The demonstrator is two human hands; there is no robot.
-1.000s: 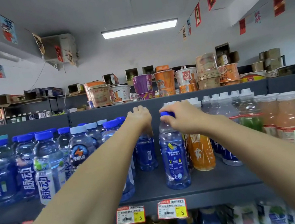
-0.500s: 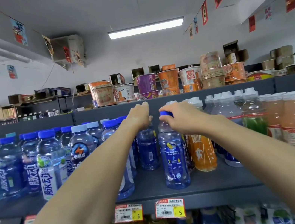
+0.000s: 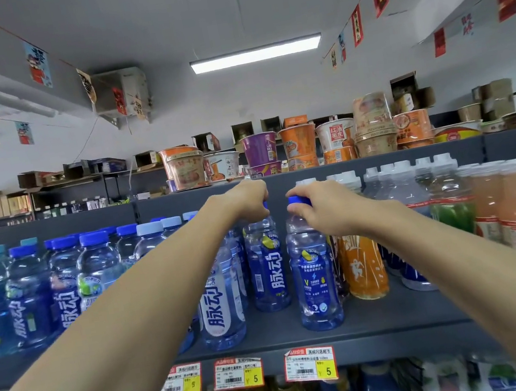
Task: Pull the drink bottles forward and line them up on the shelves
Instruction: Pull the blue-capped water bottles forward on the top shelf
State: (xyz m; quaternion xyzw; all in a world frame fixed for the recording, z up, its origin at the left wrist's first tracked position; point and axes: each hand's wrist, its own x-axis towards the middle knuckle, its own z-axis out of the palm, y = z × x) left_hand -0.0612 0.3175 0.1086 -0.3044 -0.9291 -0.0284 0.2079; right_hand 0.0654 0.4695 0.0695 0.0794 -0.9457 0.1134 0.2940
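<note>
Left hand curled round the cap of a blue bottle, standing upright, set back from the front edge of the shelf. Right hand pinching the blue cap of a second blue bottle, upright near that front edge. One orange bottle just beside it on the right. Three price tags along the front edge.

1. The mid bottle says "脉动" in white on blue.
2. The pale bottle left of it says "脉动" too.
3. The front bottle has a yellow "V".
4. The right tag on the shelf says "¥ 5".
5. The mid tag says "¥ 5" too.
6. A white cup up top says "红油面皮" in red.
</note>
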